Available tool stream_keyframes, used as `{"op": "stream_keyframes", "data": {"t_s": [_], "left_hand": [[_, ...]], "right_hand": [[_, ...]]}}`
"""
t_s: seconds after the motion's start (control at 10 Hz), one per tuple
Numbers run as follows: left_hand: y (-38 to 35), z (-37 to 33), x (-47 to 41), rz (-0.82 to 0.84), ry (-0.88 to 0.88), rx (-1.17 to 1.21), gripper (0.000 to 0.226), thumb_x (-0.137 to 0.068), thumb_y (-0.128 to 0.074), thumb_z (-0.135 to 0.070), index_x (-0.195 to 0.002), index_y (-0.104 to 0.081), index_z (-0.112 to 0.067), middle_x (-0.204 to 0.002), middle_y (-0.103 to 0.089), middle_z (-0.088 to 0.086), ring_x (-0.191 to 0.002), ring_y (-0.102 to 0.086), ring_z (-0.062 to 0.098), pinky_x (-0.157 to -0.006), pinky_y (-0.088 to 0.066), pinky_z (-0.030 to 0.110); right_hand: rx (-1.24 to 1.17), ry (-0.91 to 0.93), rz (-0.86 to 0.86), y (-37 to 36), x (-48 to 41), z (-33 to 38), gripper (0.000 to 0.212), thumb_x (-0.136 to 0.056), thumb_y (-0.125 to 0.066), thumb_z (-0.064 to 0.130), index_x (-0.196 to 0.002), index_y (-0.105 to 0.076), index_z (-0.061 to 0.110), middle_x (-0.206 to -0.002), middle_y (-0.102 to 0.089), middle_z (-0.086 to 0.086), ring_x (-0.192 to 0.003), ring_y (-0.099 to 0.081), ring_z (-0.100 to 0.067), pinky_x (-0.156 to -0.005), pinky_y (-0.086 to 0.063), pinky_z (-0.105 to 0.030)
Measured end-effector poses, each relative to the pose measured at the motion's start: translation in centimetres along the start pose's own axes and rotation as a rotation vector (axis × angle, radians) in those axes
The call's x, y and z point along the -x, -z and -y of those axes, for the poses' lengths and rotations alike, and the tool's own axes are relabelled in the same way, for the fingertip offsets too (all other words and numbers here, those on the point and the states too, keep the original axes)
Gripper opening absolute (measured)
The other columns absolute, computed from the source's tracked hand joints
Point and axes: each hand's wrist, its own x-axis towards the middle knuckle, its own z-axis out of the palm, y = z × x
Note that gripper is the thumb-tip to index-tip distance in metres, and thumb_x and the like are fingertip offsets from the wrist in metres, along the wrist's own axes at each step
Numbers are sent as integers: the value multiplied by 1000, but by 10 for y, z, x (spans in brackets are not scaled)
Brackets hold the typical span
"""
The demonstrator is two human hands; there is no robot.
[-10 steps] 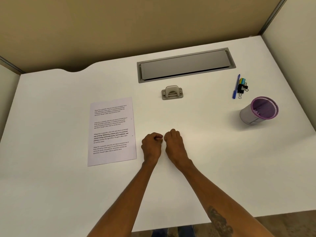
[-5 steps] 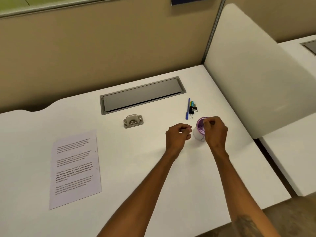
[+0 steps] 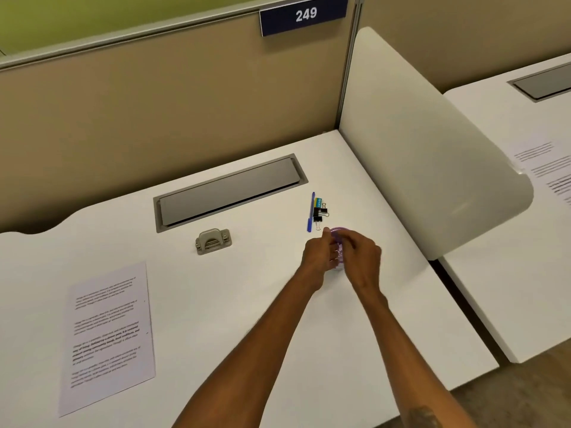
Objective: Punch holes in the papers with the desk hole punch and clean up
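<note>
A printed paper sheet lies flat at the desk's front left. The small grey desk hole punch stands further back, in front of the cable hatch. To the right, a purple mesh cup stands almost hidden between my hands. My left hand presses against the cup's left side with its fingers bunched at the rim. My right hand curls over the cup's mouth from the right, fingers closed. Nothing is visible in either hand.
A blue pen and a few binder clips lie just behind the cup. A grey cable hatch is set into the white desk. A white divider bounds the right side; another desk with a sheet lies beyond.
Both closed hands travelled from the desk's middle, beside the paper, to the right and now meet at the purple cup. My view swung right and up.
</note>
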Motion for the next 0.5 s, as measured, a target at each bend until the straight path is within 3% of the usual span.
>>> {"op": "stream_keyframes", "data": {"t_s": [0.1,0.2,0.4,0.5], "left_hand": [[-11,-2,4,-78,-66,-152,30,-94,-57,-26,-109,-69,-3,-108,-72,15,-101,-67,27,-92,-55,37],[-9,-3,12,-177,-178,-264,21,-89,-63,-22,-98,-74,-6,-98,-74,13,-97,-69,26,-89,-58,37],[21,-7,34,-235,-290,-307,22,-90,-64,-16,-108,-74,-6,-105,-74,13,-98,-71,30,-93,-57,43],[46,-10,56,-333,-332,-427,25,-93,-60,-21,-110,-74,-9,-112,-74,8,-102,-69,27,-95,-54,34]], "right_hand": [[50,-55,60,-13,12,-3,27,-99,-47,4,-112,-70,1,-101,-73,-17,-92,-69,-28,-78,-51,-26],[81,-83,50,-16,11,-3,26,-100,-47,6,-111,-70,-1,-102,-72,-20,-95,-68,-33,-77,-47,-27],[88,-130,31,-19,14,12,30,-101,-50,12,-125,-63,-1,-124,-65,-21,-116,-59,-35,-100,-46,-37],[47,-112,36,-23,29,28,31,-100,-52,11,-127,-62,0,-126,-66,-18,-116,-60,-33,-99,-46,-35]]}}
